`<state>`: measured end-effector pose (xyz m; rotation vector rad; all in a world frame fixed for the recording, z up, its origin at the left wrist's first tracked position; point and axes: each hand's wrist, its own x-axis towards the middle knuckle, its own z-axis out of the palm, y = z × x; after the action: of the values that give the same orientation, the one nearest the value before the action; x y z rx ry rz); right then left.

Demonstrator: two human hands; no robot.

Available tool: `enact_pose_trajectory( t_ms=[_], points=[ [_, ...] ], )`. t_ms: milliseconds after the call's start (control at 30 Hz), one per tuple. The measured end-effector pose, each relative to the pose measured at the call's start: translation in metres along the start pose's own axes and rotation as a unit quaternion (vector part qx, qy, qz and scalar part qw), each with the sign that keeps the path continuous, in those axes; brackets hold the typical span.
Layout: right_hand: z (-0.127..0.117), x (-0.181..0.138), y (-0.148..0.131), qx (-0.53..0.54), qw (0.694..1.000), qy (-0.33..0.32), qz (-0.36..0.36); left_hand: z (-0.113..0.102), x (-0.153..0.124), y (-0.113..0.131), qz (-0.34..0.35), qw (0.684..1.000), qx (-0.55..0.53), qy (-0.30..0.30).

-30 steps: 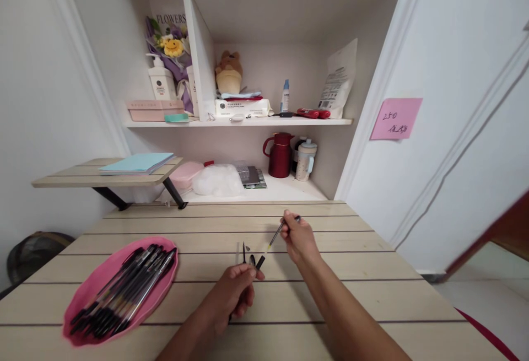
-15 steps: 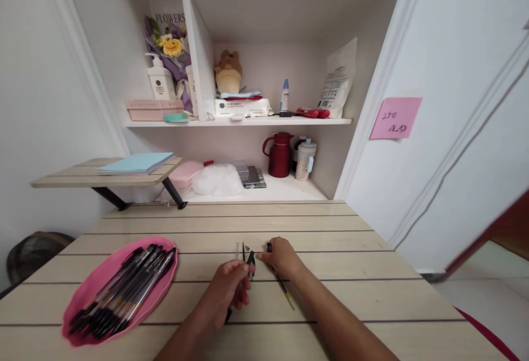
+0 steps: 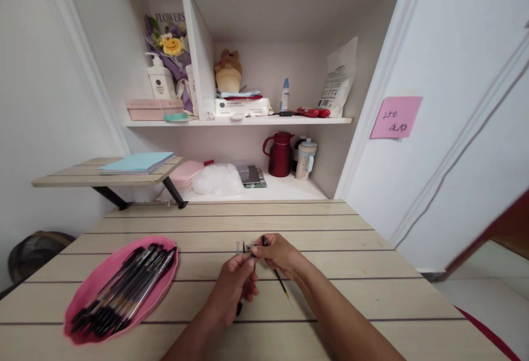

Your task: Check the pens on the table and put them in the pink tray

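Over the wooden desk (image 3: pixel 330 300), my left hand (image 3: pixel 231 289) is closed around a pen (image 3: pixel 239 307), whose dark end sticks out below the fingers. My right hand (image 3: pixel 281 253) meets it at the fingertips, pinching the pen's upper end; that small part is mostly hidden. A black cap-like piece (image 3: pixel 265 240) shows at the right hand's knuckles. A thin pen refill (image 3: pixel 282 285), dark with a yellowish end, slants down from beneath this hand; whether it is held, I cannot tell. Just beyond the fingertips lie a clear piece (image 3: pixel 238 247) and a thin black piece (image 3: pixel 243 246).
A pink oval tray (image 3: pixel 171 273) full of black pens (image 3: pixel 124 289) stands on the left. Behind it, a small raised shelf (image 3: pixel 61 174) carries blue paper (image 3: pixel 137 161). At the back, a cabinet holds a red jug (image 3: pixel 279 156), a cup (image 3: pixel 305 160) and a plastic bag (image 3: pixel 219 179).
My right hand has moved slightly left, and its fingertips now meet those of my left hand at the pen's end. The black end no longer stands visibly above my left fingers.
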<state>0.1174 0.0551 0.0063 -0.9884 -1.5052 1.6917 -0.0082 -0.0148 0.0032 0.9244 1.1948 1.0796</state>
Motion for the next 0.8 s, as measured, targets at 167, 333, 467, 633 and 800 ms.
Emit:
enact_pose_trajectory(
  t_ms=[167,333,467,633,800],
  points=[
    [0.000,0.005,-0.005,0.082,0.988,0.125,-0.047,-0.002,-0.003,0.002,0.000,1.000,0.027,-0.015],
    [-0.030,0.007,-0.010,-0.204,0.958,0.200,-0.009,-0.004,-0.005,0.000,-0.024,1.000,0.017,-0.004],
    [-0.042,0.003,-0.002,-0.425,0.892,0.130,0.081,0.000,-0.003,-0.002,-0.045,0.999,-0.022,0.012],
    [-0.036,0.000,0.002,-0.523,0.836,0.125,0.110,0.006,0.001,-0.011,-0.063,0.998,-0.008,0.006],
    [-0.031,-0.003,-0.008,-0.575,0.803,0.105,0.117,0.010,0.006,-0.019,-0.063,0.998,0.009,0.021]
  ],
)
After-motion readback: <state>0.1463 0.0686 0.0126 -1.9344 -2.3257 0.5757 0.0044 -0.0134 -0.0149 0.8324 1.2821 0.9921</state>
